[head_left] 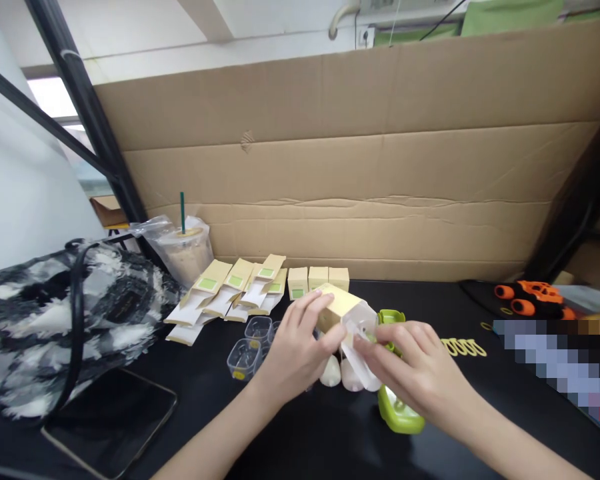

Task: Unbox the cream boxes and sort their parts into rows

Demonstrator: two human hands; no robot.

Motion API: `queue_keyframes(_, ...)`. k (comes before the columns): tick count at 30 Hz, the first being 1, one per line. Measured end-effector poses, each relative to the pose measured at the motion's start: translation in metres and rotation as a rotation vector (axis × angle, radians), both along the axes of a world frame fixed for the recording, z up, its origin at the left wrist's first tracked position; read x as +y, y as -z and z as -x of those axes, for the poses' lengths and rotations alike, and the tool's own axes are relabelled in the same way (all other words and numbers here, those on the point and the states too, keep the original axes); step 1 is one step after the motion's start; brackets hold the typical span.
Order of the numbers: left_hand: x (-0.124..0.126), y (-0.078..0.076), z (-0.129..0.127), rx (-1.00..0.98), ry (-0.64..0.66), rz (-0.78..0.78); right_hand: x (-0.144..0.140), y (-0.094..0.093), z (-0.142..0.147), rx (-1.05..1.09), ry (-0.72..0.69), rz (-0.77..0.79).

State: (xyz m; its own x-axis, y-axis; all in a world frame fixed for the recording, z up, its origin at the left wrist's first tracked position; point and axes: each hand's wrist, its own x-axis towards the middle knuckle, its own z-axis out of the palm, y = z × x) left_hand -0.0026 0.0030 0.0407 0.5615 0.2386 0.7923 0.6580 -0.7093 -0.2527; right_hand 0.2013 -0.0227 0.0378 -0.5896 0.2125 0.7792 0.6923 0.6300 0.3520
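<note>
My left hand (pixel 300 347) grips a small yellowish cardboard box (pixel 339 303), its fingers on top and its thumb along the near side. The box is tilted, with its open end and white inner flaps facing right. My right hand (pixel 415 360) pinches at this open end, thumb and fingertips on a flap. Something clear, like a plastic tub (pixel 368 317), shows in the opening; how far in it sits I cannot tell. Below the hands stand whitish rounded pieces (pixel 331 372) and an open green case (pixel 403 420), partly hidden by my right hand.
Clear plastic tubs (pixel 243 359) stand left of my hands. Flat unfolded boxes (pixel 207 285) lie behind them, and closed boxes (pixel 319 277) line the cardboard wall (pixel 330 167). Yellow rings (pixel 463 347) and orange-black binoculars (pixel 535 300) lie right. A tablet (pixel 110 423), bag (pixel 115 300) and drink cup (pixel 186 253) are left.
</note>
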Motion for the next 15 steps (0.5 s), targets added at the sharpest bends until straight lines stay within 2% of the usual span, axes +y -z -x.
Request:
queue_keyframes(2,0.007,-0.003,0.008,-0.074,-0.01,-0.01,0.003,-0.01,-0.002,0.087,-0.063,0.053)
queue_keyframes(6,0.026,-0.014,0.032,-0.304,-0.1,-0.05,0.025,-0.035,0.007,0.314,-0.101,0.385)
queue_keyframes(9,0.038,-0.019,0.047,-0.581,-0.152,-0.014,0.052,-0.045,0.027,0.224,-0.042,0.551)
queue_keyframes(11,0.043,-0.019,0.052,-0.723,-0.156,0.059,0.071,-0.043,0.043,0.097,-0.017,0.638)
queue_keyframes(15,0.044,-0.018,0.054,-0.789,-0.134,0.193,0.098,-0.029,0.069,-0.118,0.023,0.767)
